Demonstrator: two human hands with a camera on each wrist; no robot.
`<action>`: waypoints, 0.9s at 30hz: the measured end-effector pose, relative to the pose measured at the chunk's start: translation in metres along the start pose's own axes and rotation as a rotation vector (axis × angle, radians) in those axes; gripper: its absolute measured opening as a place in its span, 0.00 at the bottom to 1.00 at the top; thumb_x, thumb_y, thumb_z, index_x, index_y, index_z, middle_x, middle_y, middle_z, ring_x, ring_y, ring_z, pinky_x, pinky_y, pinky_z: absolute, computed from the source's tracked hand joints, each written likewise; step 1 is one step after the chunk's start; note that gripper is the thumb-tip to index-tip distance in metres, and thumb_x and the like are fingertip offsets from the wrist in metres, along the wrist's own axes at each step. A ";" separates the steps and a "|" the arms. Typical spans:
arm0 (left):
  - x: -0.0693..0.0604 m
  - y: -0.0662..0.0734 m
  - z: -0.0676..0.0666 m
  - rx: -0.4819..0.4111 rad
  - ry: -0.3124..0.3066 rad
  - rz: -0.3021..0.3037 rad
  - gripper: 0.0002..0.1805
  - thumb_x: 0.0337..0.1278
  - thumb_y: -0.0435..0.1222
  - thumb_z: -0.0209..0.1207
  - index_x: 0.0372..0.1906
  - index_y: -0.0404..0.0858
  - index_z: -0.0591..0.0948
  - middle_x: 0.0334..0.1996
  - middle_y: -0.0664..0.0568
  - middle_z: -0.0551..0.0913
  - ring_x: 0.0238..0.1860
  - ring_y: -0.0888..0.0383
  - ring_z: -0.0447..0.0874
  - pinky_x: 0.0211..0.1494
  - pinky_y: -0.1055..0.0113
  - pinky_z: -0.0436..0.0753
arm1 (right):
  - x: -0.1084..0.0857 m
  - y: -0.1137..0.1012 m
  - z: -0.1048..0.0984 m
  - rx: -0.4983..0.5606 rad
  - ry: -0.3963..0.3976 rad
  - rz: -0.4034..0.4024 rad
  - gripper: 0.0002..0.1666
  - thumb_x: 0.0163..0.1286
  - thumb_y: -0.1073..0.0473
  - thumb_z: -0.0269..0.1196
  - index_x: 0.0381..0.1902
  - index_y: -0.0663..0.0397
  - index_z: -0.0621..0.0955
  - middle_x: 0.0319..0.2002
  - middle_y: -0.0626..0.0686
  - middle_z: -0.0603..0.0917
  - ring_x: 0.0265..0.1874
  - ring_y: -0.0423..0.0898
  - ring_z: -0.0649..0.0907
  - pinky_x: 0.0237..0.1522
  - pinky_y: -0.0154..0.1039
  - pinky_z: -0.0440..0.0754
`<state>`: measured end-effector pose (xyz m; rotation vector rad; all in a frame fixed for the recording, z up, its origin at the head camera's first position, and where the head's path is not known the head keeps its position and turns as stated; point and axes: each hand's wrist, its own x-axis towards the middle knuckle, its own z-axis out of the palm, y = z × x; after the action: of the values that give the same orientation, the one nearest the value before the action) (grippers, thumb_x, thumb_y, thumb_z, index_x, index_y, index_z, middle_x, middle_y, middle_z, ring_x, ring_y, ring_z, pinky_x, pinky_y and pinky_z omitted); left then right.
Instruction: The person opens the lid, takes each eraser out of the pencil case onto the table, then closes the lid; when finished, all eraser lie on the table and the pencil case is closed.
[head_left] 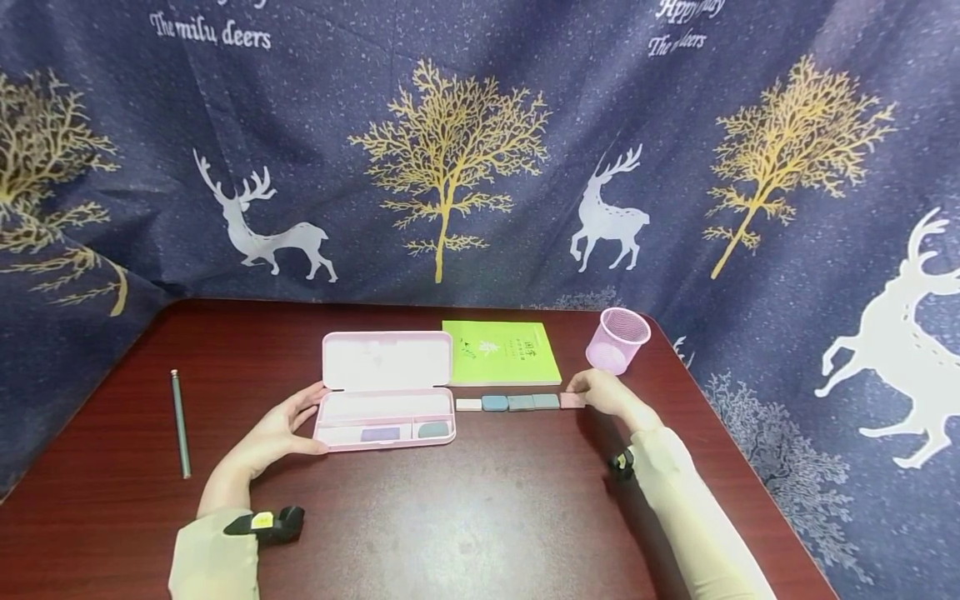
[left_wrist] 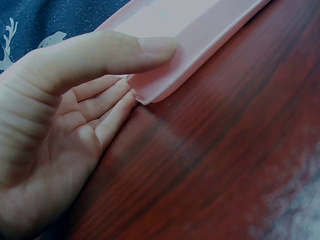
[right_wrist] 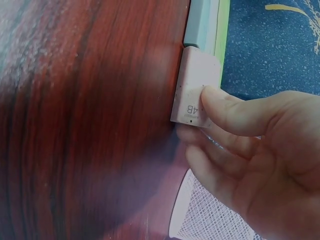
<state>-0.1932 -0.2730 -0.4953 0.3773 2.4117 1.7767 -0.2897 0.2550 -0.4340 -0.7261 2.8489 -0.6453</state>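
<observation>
A pink pencil case (head_left: 384,446) lies with its lid up; a purple block (head_left: 380,434) and a green one (head_left: 432,429) are in its front compartment. My left hand (head_left: 273,435) holds the case's left end, thumb at the front corner; in the left wrist view the thumb lies over the case's edge (left_wrist: 172,82). To the right, a row of erasers runs white (head_left: 468,405), blue (head_left: 495,403), two grey-green (head_left: 533,402), then pink (head_left: 572,401). My right hand (head_left: 609,395) pinches the pink eraser, marked 4B (right_wrist: 192,85), at the row's right end.
A lime-green book (head_left: 501,354) lies behind the erasers. A pink mesh pen holder (head_left: 617,340) stands at the back right, just beyond my right hand. On the left of the dark red table (head_left: 450,533) lies a green pencil (head_left: 181,425). A deer-patterned cloth hangs behind.
</observation>
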 end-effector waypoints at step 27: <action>0.000 0.002 0.001 0.006 -0.003 -0.003 0.57 0.38 0.27 0.73 0.75 0.28 0.52 0.72 0.28 0.58 0.70 0.30 0.54 0.59 0.90 0.66 | 0.007 0.007 0.006 -0.011 0.016 0.081 0.05 0.58 0.71 0.65 0.34 0.66 0.84 0.30 0.57 0.86 0.32 0.49 0.83 0.39 0.45 0.82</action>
<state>-0.1932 -0.2715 -0.4933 0.3764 2.4152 1.7660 -0.2977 0.2547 -0.4430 -0.6068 2.8816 -0.6273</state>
